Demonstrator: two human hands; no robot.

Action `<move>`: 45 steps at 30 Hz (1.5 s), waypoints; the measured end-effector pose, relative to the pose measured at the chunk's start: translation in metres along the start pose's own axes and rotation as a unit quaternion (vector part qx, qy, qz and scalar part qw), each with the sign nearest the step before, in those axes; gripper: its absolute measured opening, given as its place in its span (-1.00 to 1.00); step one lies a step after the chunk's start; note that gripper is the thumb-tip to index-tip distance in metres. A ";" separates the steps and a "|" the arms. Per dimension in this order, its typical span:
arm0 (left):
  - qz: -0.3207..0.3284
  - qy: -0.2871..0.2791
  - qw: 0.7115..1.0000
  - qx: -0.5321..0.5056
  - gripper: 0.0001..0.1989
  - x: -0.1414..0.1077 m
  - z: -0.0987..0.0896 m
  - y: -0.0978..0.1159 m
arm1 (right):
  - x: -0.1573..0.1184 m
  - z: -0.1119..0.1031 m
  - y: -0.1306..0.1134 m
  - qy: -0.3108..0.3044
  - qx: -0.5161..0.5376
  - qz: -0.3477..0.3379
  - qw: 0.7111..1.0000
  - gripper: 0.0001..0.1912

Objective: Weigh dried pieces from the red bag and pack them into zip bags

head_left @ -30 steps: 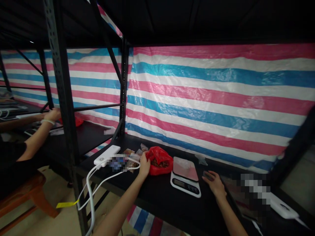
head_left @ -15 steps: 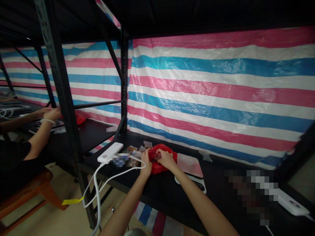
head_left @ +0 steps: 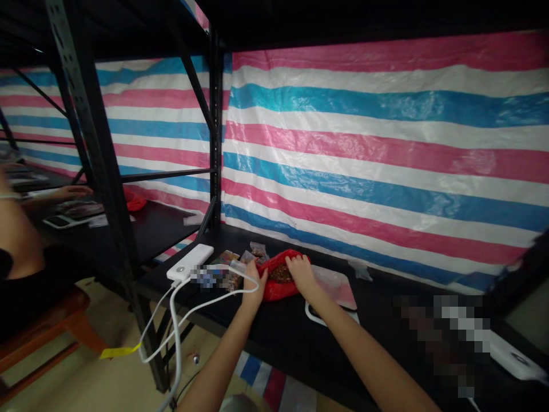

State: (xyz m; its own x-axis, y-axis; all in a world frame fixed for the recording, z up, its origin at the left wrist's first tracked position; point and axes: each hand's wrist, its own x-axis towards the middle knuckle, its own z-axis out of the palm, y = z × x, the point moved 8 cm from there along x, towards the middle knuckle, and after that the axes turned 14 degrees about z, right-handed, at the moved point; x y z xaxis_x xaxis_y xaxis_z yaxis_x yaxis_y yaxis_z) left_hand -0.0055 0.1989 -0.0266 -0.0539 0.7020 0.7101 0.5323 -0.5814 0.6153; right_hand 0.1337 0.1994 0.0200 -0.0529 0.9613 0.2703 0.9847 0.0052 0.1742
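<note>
In the head view, the left hand [head_left: 255,281] and right hand [head_left: 301,273] grip the rim of a red plastic bag [head_left: 274,292] of brown pieces on a black steel shelf [head_left: 291,337]. A digital kitchen scale [head_left: 337,289] lies just right of the right hand; a white power bank [head_left: 190,262] lies left of the left hand

Bare, slim left forearm [head_left: 217,372]; bare, slim right forearm [head_left: 369,360]; both narrowing to thin wrists; left hand [head_left: 256,282], right hand [head_left: 301,273] ungloved, slender.
</note>
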 end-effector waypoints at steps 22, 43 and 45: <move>-0.152 0.054 0.884 -0.438 -0.50 0.009 0.026 -0.011 | -0.015 -0.019 -0.017 0.006 0.030 -0.105 0.994 -0.74; -0.176 0.039 0.826 -0.535 -0.43 0.010 0.022 -0.014 | -0.008 0.025 0.006 -0.145 0.473 -0.009 0.869 -0.62; -0.160 0.052 0.852 -0.497 -0.47 0.012 0.017 -0.020 | -0.011 0.024 0.012 -0.144 0.555 -0.010 0.819 -0.59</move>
State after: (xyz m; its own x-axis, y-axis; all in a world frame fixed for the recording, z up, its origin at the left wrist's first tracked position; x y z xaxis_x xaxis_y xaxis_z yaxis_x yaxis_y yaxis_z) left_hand -0.0029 0.2256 -0.0364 -0.1641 0.8796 0.4465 -0.4978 -0.4646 0.7323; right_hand 0.1498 0.1955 -0.0035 -0.1867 0.9823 0.0148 0.5366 0.1146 -0.8360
